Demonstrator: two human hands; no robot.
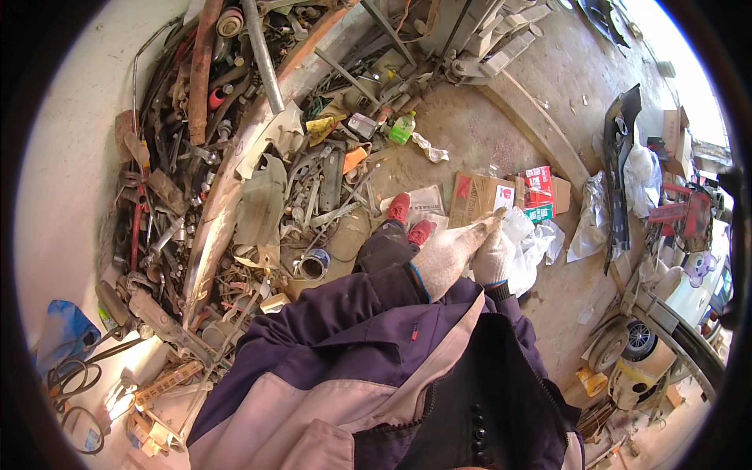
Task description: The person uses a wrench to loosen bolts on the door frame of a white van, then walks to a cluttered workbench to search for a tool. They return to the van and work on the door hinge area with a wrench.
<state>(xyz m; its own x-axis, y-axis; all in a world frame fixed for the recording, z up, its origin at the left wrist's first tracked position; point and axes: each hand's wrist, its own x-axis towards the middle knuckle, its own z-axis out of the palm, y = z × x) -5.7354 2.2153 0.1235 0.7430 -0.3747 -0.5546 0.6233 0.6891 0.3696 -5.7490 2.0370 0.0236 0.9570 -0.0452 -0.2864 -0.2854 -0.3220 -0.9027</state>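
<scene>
White work gloves with blue cuff edges cover both my hands. My left hand (pixel 448 252) reaches forward and to the right, its fingertips meeting those of my right hand (pixel 493 258). Both sets of fingers look closed together at the tips. Whatever lies between them is too small to make out. Just beyond the fingertips lies a flattened cardboard box (pixel 475 199) on the floor, with a red and green printed package (pixel 537 190) beside it. Crumpled white plastic bags (pixel 534 249) spread to the right of my right hand.
A long bench (pixel 210 235) heaped with tools and metal parts runs along the left. Scrap litters the floor below it, with an open can (pixel 315 264) and a green bottle (pixel 403 128). To the right are a black curved panel (pixel 619 172), a red toolbox (pixel 689 213) and a wheel (pixel 641 338).
</scene>
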